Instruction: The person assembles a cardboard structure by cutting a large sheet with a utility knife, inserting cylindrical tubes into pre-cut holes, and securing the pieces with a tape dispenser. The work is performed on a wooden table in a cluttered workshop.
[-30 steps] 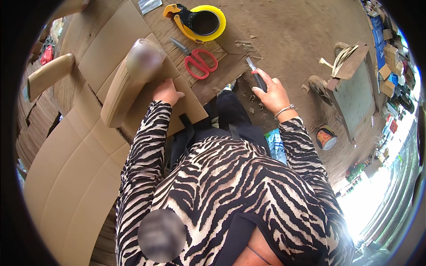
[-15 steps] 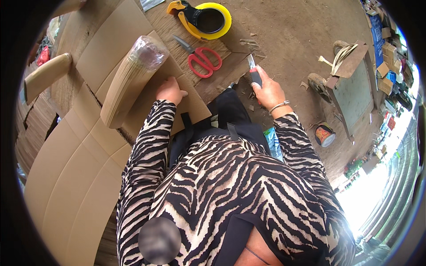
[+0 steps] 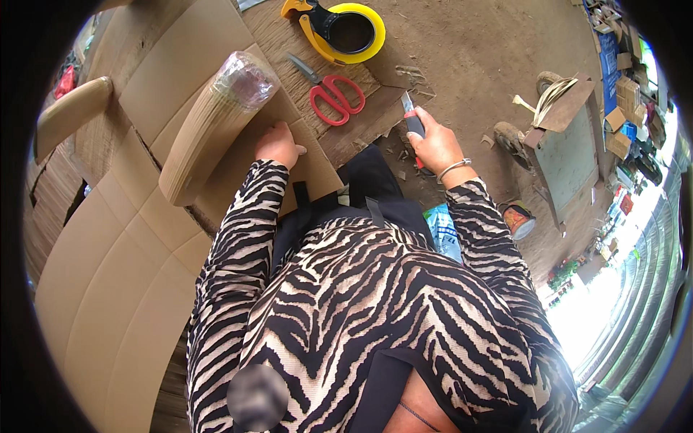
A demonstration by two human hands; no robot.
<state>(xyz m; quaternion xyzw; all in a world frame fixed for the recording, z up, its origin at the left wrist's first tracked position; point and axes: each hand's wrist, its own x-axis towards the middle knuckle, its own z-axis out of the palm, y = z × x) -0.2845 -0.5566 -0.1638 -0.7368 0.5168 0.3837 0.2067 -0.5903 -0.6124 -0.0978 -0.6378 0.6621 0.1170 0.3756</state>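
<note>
My right hand [image 3: 439,150] is closed around a utility knife [image 3: 414,123] with a dark and red handle. Its metal blade is out and points away from me, over the ground beside the wooden surface. My left hand [image 3: 279,146] rests against the brown cardboard [image 3: 312,160], close beside a thick bundle of long tan strips [image 3: 202,133] with clear plastic wrapped around its far end. The left thumb sticks out to the right; its other fingers are mostly hidden in shadow, so their grip cannot be made out. Red-handled scissors [image 3: 336,99] lie on the wood beyond it.
A yellow tape dispenser [image 3: 380,36] with tape sits at the far edge. Creased cardboard sheets [image 3: 108,281] spread to the left, near another tan bundle [image 3: 72,115]. On the ground at right are a wheeled cart [image 3: 567,162] and an orange-and-dark bucket [image 3: 518,220].
The view has shifted slightly, moving the scissors and tape dispenser a little to the right in the picture. Both hands hold nearly the same pose, with the knife still in the right one.
</note>
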